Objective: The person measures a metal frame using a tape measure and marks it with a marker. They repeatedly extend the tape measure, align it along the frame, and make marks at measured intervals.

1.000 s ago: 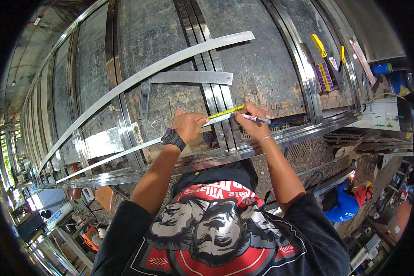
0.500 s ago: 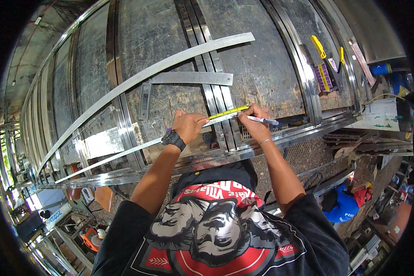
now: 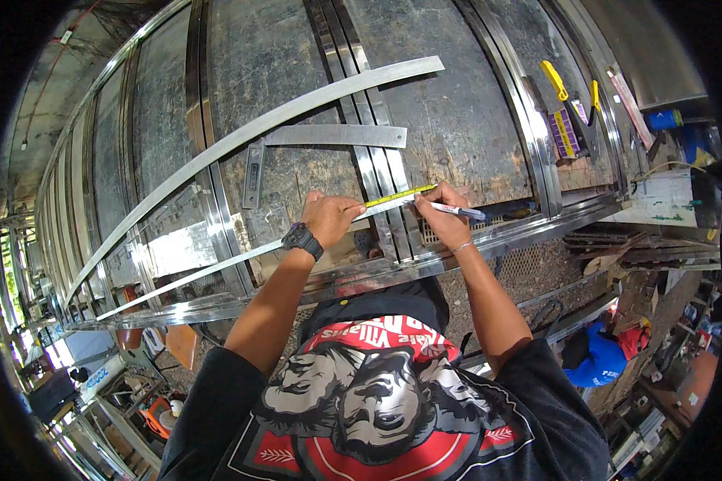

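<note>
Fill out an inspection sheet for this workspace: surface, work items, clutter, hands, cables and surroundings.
Surface: scuffed dark board crossed by shiny metal bars.
Work items: yellow tape blade stretched between the hands along a thin metal strip; a pen; a metal square and a wider strip beyond.
Clutter: yellow-handled tool and purple-and-yellow box at right.
Hands: left hand holds the tape blade's visible left end; right hand holds the pen by its other end.
Cables: thin, pale cord-like line at far right; its nature is unclear.
Surroundings: gravelly ground below, flat pieces stacked at right, bright blue item lower right.
</note>
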Available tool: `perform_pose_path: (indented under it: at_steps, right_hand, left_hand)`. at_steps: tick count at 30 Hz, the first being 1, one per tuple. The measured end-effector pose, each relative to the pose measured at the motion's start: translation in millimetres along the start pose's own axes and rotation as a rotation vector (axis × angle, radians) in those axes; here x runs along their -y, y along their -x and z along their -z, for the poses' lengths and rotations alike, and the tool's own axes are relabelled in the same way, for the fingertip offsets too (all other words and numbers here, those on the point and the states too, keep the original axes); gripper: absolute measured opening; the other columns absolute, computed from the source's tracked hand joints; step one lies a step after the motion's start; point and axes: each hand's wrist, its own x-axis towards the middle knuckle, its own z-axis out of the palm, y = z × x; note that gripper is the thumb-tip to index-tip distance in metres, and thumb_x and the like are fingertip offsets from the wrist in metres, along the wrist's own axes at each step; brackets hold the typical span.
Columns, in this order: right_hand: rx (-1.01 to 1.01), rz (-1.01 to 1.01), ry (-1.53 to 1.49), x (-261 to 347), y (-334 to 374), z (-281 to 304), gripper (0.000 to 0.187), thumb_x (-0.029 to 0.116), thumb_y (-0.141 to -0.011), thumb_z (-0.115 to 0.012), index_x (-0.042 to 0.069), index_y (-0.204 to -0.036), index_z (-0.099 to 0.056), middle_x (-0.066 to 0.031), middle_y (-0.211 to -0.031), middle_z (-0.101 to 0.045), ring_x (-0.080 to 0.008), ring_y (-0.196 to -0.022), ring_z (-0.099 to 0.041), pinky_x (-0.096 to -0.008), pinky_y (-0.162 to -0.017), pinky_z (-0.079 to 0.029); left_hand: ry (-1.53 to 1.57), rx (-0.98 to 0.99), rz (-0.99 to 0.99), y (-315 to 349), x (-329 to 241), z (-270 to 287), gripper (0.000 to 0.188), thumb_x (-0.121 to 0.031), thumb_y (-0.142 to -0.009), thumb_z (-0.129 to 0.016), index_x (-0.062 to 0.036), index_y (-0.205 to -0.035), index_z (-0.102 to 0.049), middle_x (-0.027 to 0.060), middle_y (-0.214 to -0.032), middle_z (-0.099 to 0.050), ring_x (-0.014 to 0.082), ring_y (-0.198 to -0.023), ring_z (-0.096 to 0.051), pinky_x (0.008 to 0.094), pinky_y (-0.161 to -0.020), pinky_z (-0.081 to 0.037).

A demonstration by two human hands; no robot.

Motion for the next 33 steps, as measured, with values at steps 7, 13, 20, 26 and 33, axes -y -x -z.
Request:
perform_pose_path:
  at_steps: [7, 13, 20, 26, 33]
  right_hand:
    - [-0.010, -0.009, 0.024, -5, 1, -2, 0.026, 0.015, -0.090, -0.080, 0.004, -0.081, -0.058, -0.0046, -0.072, -0.063, -0.0112, -0.067, -0.056, -0.0327, -0.062, -0.049]
    - [-0.012, 0.004, 0.014, -1, 2, -3, 0.024, 0.015, -0.089, -0.080, 0.004, -0.082, -0.060, -0.0072, -0.073, -0.065, -0.0138, -0.066, -0.060, -0.0331, -0.062, -0.050]
    - [-0.036, 0.148, 0.084, 19, 7, -19, 0.019, 0.013, -0.090, -0.079, 0.004, -0.084, -0.063, -0.0093, -0.073, -0.067, -0.0173, -0.066, -0.064, -0.0347, -0.062, -0.052]
    - [-0.035, 0.128, 0.116, 10, 10, -28, 0.019, 0.012, -0.089, -0.079, 0.004, -0.083, -0.062, -0.0113, -0.075, -0.067, -0.0237, -0.066, -0.067, -0.0370, -0.062, -0.052]
    - [-0.027, 0.200, 0.117, 8, 9, -27, 0.021, 0.012, -0.091, -0.079, 0.004, -0.082, -0.062, -0.0092, -0.074, -0.070, -0.0158, -0.066, -0.067, -0.0343, -0.063, -0.054]
  left_hand:
    - [0.029, -0.009, 0.027, 0, -3, 1, 0.029, -0.040, -0.100, -0.070, -0.0170, -0.100, -0.086, 0.0061, -0.096, -0.082, 0.0251, -0.082, -0.064, 0.0409, -0.095, -0.037]
    - [0.009, -0.018, 0.007, -1, 2, -3, 0.029, -0.041, -0.100, -0.070, -0.0174, -0.099, -0.086, 0.0056, -0.097, -0.082, 0.0244, -0.080, -0.066, 0.0412, -0.095, -0.037]
    - [0.003, -0.038, 0.004, 1, 0, -4, 0.029, -0.041, -0.101, -0.070, -0.0172, -0.099, -0.086, 0.0047, -0.095, -0.082, 0.0228, -0.080, -0.068, 0.0426, -0.096, -0.036]
    - [0.026, -0.045, 0.003, 1, 0, -4, 0.029, -0.041, -0.101, -0.070, -0.0173, -0.098, -0.086, 0.0053, -0.094, -0.081, 0.0233, -0.078, -0.066, 0.0421, -0.095, -0.037]
    - [-0.002, -0.022, 0.004, 0, -2, -2, 0.030, -0.042, -0.100, -0.070, -0.0170, -0.098, -0.086, 0.0052, -0.093, -0.081, 0.0246, -0.078, -0.066, 0.0434, -0.095, -0.037]
